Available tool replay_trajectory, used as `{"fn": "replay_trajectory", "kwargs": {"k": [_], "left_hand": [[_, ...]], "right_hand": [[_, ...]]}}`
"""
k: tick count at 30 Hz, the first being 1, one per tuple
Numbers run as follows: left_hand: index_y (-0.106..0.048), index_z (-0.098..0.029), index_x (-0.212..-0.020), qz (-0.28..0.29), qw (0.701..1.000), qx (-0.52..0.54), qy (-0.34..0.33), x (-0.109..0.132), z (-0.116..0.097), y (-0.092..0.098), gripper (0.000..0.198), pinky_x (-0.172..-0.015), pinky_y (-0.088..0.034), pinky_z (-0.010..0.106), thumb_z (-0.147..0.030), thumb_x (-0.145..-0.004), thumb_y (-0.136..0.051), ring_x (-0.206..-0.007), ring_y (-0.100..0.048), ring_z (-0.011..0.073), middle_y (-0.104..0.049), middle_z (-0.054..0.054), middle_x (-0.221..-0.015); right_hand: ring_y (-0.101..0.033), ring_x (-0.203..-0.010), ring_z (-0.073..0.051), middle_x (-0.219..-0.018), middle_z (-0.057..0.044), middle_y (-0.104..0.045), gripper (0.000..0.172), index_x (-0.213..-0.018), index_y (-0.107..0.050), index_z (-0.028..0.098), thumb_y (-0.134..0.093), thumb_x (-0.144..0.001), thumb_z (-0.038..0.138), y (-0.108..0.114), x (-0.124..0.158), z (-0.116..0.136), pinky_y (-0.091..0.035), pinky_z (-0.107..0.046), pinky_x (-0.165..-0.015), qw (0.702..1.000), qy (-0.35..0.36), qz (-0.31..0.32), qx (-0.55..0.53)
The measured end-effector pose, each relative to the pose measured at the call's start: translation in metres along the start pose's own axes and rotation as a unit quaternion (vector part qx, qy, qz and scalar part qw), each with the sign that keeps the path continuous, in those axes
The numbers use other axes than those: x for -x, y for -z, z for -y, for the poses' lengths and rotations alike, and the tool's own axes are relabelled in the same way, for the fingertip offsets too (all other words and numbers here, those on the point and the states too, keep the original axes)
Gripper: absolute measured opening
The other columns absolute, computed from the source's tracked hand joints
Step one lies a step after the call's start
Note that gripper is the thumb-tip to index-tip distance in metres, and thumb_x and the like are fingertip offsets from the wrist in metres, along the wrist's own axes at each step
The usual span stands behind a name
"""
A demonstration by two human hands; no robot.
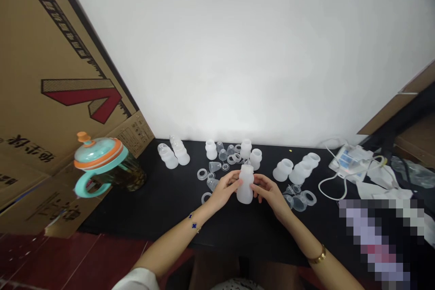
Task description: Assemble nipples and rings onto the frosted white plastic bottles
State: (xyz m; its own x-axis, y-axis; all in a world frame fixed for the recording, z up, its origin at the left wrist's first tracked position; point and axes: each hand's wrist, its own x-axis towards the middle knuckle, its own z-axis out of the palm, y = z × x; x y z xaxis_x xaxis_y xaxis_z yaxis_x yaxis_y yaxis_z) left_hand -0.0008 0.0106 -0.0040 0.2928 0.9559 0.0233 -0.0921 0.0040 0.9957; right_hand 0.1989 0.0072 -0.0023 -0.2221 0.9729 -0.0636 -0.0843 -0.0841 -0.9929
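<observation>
Between both hands, over the black table [163, 210], I hold a frosted white baby bottle body [245, 186]. My left hand [226, 188] grips its left side with thumb and fingers. From the right, the fingers of my right hand [269, 190] close on the same bottle. Just left of my left hand lie a clear bottle cap [213, 184] and white collar rings [202, 174]. Behind the held bottle stand more open bottle bodies [255, 159], with nipples [223, 154] and rings among them. Right of my right hand are a clear cap [299, 203] and another ring [308, 197].
Capped bottles [168, 156] stand at the back left. Open bottles [282, 170] are grouped at the right. A large jug [118, 167] with a teal handle stands by a cardboard box [41, 99]. White cables [331, 195] and papers lie far right. A white wall rises behind.
</observation>
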Motion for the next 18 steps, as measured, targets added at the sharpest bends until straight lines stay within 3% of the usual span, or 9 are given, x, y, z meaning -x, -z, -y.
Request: {"fn": "replay_trajectory", "kwargs": {"k": [3, 11, 18], "left_hand": [[-0.060, -0.017, -0.124, 0.002, 1.000, 0.011, 0.002, 0.0002, 0.0007, 0.0000, 0.053, -0.066, -0.050, 0.025, -0.048, -0.082, -0.071, -0.092, -0.065, 0.0218, -0.069, 0.010, -0.106], [-0.059, -0.017, -0.123, 0.005, 1.000, -0.023, -0.015, 0.0014, -0.0001, 0.0024, 0.054, -0.084, -0.050, 0.032, -0.040, -0.079, -0.077, -0.101, -0.066, 0.0248, -0.070, 0.010, -0.109], [-0.060, -0.016, -0.120, 0.010, 1.000, 0.016, -0.008, 0.0015, -0.0014, 0.0002, 0.053, -0.072, -0.052, 0.028, -0.042, -0.077, -0.078, -0.088, -0.066, 0.0205, -0.070, 0.009, -0.103]], "right_hand": [[-0.058, -0.058, -0.012, -0.097, -0.007, -0.069, 0.047, -0.106, -0.068, 0.019, -0.081, -0.072, 0.048, 0.0000, -0.0009, -0.0017, -0.043, -0.022, -0.041, 1.000, 0.000, -0.003, -0.005], [-0.058, -0.061, -0.013, -0.100, -0.008, -0.069, 0.048, -0.110, -0.068, 0.019, -0.080, -0.074, 0.048, -0.0016, 0.0003, 0.0005, -0.043, -0.021, -0.041, 1.000, -0.010, 0.012, 0.007], [-0.057, -0.061, -0.014, -0.093, -0.006, -0.069, 0.048, -0.108, -0.069, 0.019, -0.079, -0.074, 0.052, -0.0032, 0.0018, 0.0037, -0.043, -0.021, -0.041, 0.999, -0.029, 0.020, 0.003]]}}
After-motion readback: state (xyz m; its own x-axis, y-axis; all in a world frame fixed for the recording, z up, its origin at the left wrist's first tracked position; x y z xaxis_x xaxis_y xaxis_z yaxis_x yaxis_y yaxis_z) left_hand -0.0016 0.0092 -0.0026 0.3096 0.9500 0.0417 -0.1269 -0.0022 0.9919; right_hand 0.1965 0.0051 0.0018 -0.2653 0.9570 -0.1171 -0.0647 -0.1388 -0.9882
